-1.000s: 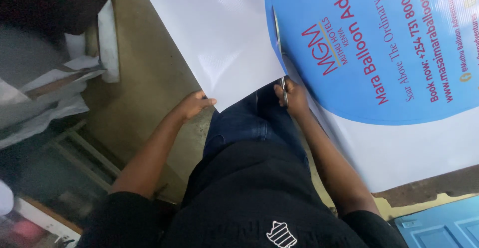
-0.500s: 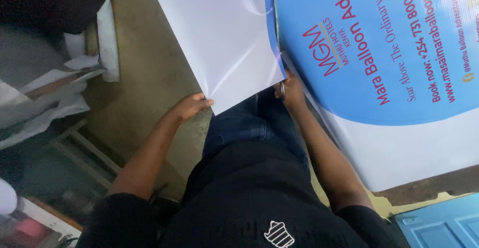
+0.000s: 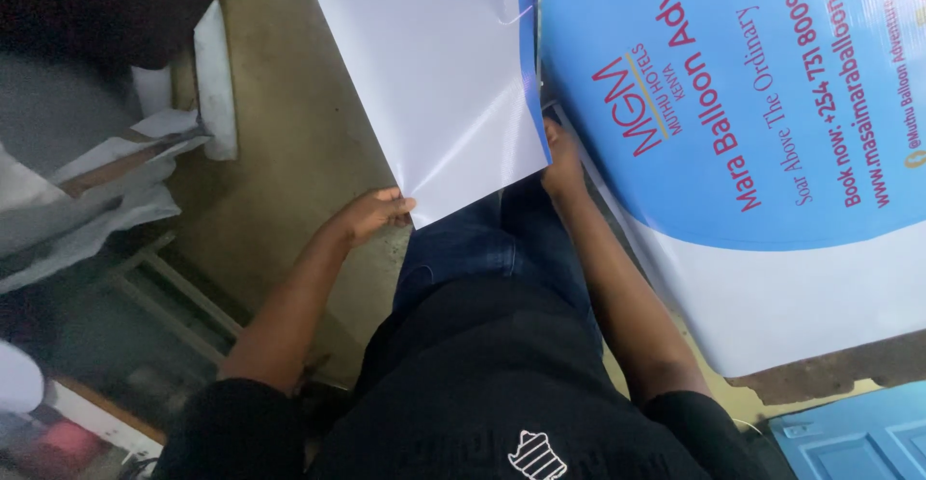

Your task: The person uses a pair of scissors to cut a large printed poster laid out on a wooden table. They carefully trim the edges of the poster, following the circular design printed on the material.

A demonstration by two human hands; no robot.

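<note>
While the view looks down over a seated person in a black top and blue jeans, these points are seen:

Left hand: the left hand [image 3: 371, 214] is closed on the lower corner of a large glossy white sheet [image 3: 434, 75], the fingers pinching its edge.

Right hand: the right hand [image 3: 561, 164] is pressed against the seam where the white sheet meets a large blue round printed banner [image 3: 762, 104]; whether anything is gripped in it cannot be told.

White sheet: it is held up and tilted over the lap, its right edge trimmed in blue and touching the banner.

Banner: it is spread to the right, with red and white lettering, and a white margin [image 3: 772, 306] lies below the blue.

Surroundings: a brown floor [image 3: 280, 152] lies to the left, with crumpled pale scraps [image 3: 106, 191] beside it; a blue panelled board [image 3: 858, 437] is seen at the lower right.
</note>
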